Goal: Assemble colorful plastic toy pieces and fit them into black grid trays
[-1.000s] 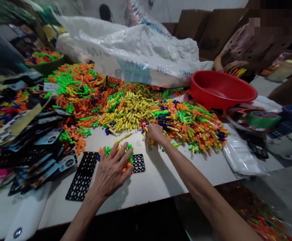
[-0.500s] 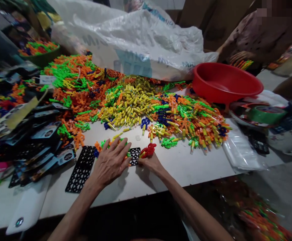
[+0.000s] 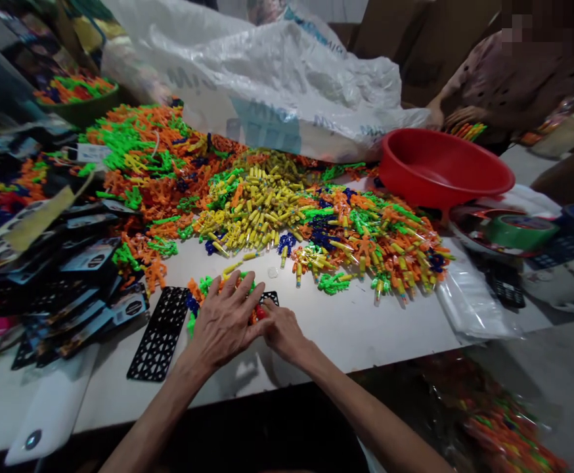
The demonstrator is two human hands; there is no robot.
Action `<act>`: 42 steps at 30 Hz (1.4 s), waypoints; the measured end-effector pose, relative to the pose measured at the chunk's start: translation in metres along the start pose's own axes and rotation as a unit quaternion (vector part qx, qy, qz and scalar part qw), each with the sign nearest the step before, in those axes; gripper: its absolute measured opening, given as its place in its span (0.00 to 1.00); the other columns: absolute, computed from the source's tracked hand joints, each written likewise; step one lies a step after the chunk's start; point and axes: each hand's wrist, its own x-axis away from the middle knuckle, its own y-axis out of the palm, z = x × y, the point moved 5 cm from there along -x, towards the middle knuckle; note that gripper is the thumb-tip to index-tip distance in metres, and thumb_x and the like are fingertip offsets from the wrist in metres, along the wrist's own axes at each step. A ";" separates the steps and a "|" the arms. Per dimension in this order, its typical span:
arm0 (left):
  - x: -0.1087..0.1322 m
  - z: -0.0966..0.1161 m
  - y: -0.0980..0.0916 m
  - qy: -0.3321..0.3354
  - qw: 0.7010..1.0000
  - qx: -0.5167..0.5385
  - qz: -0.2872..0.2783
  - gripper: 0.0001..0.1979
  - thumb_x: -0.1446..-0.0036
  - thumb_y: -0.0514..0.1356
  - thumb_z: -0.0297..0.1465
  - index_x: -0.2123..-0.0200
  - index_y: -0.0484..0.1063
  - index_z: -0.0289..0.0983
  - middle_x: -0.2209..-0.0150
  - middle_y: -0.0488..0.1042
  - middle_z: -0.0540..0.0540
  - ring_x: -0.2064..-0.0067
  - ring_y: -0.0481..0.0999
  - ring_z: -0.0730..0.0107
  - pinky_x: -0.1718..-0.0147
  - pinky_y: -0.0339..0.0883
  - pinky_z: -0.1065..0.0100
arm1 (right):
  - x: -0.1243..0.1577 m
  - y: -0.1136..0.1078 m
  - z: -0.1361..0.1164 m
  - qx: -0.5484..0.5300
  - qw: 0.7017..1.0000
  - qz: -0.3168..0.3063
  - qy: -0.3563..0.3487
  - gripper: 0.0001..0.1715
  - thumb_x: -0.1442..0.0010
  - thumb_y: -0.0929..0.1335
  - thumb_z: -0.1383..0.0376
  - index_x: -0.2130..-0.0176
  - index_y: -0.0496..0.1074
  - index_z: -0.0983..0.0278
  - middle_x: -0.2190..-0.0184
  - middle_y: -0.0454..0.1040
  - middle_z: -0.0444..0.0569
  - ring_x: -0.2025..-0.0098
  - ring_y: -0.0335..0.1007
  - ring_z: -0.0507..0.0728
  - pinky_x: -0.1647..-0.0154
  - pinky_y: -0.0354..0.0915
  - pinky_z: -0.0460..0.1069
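Observation:
My left hand lies flat, fingers stretched, over a cluster of small coloured plastic figures in green, orange and blue. Beneath them is a black perforated plastic grid, mostly hidden, whose corner shows past my right hand. My right hand is closed on a red plastic figure, partly covered by the fingers, and touches the left thumb. Left of my hands a second black perforated grid lies flat on the white table.
Heaps of yellow-capped tubes and colourful figures fill the table's back. A red basin, clear plastic bags and green tape are right. Printed cards pile left. Another person's hand holds coloured pieces.
My right hand has moved left with the red figure, from beside the grid to against my left thumb. My left hand stays over the cluster.

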 end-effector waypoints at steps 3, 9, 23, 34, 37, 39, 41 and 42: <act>-0.001 0.003 -0.003 -0.014 1.000 0.000 0.014 0.17 0.40 0.52 0.38 0.50 0.69 0.41 0.44 0.66 0.40 0.42 0.62 0.52 0.47 0.57 0.50 | -0.011 -0.027 0.015 -0.020 0.998 -0.052 -0.028 0.12 0.51 0.68 0.68 0.62 0.71 0.63 0.60 0.72 0.50 0.62 0.69 0.56 0.65 0.62 0.47; 0.001 0.003 -0.006 -0.008 1.000 -0.013 0.010 0.15 0.40 0.51 0.37 0.53 0.71 0.41 0.43 0.65 0.41 0.42 0.62 0.53 0.48 0.57 0.51 | -0.030 -0.098 0.089 0.131 0.961 0.066 0.234 0.14 0.43 0.64 0.58 0.68 0.72 0.67 0.67 0.73 0.55 0.64 0.70 0.59 0.69 0.58 0.48; 0.001 0.000 -0.002 0.000 1.000 -0.025 0.010 0.14 0.40 0.52 0.37 0.53 0.71 0.45 0.43 0.65 0.44 0.41 0.61 0.54 0.47 0.57 0.52 | -0.012 -0.116 0.120 0.133 0.957 0.118 0.229 0.17 0.48 0.64 0.71 0.56 0.65 0.66 0.58 0.72 0.58 0.56 0.68 0.63 0.59 0.60 0.53; 0.000 -0.002 0.004 0.000 1.000 -0.028 0.011 0.19 0.41 0.53 0.37 0.47 0.67 0.44 0.41 0.63 0.43 0.40 0.60 0.55 0.45 0.54 0.53 | -0.028 -0.008 0.040 -0.437 0.896 0.064 0.039 0.16 0.58 0.71 0.63 0.66 0.69 0.64 0.70 0.73 0.45 0.69 0.67 0.54 0.69 0.64 0.46; 0.000 -0.002 0.003 0.000 1.000 -0.023 0.007 0.22 0.41 0.52 0.37 0.43 0.62 0.45 0.41 0.64 0.43 0.40 0.60 0.54 0.45 0.54 0.53 | -0.031 -0.011 0.038 -0.255 0.964 0.064 0.035 0.14 0.54 0.71 0.62 0.66 0.69 0.64 0.69 0.73 0.45 0.67 0.68 0.55 0.67 0.62 0.46; 0.000 -0.002 0.003 0.005 1.000 -0.014 0.006 0.23 0.41 0.53 0.36 0.42 0.60 0.48 0.42 0.64 0.44 0.41 0.61 0.54 0.46 0.55 0.52 | -0.031 -0.016 0.032 -0.132 0.990 0.043 0.036 0.12 0.52 0.69 0.64 0.64 0.69 0.64 0.67 0.74 0.47 0.65 0.68 0.56 0.66 0.61 0.47; 0.000 -0.001 0.002 0.013 1.000 -0.009 0.005 0.23 0.41 0.54 0.36 0.42 0.60 0.50 0.43 0.65 0.45 0.41 0.61 0.53 0.46 0.56 0.51 | -0.032 -0.019 0.021 -0.037 0.999 0.014 0.014 0.11 0.50 0.67 0.66 0.63 0.69 0.64 0.63 0.74 0.49 0.63 0.68 0.57 0.65 0.60 0.47; 0.001 -0.001 0.002 0.019 1.000 -0.009 0.004 0.23 0.42 0.54 0.36 0.42 0.60 0.51 0.43 0.65 0.45 0.41 0.61 0.52 0.46 0.56 0.51 | -0.031 -0.020 0.014 -0.004 1.000 0.004 -0.002 0.11 0.49 0.67 0.66 0.62 0.69 0.64 0.61 0.73 0.51 0.62 0.68 0.57 0.64 0.60 0.48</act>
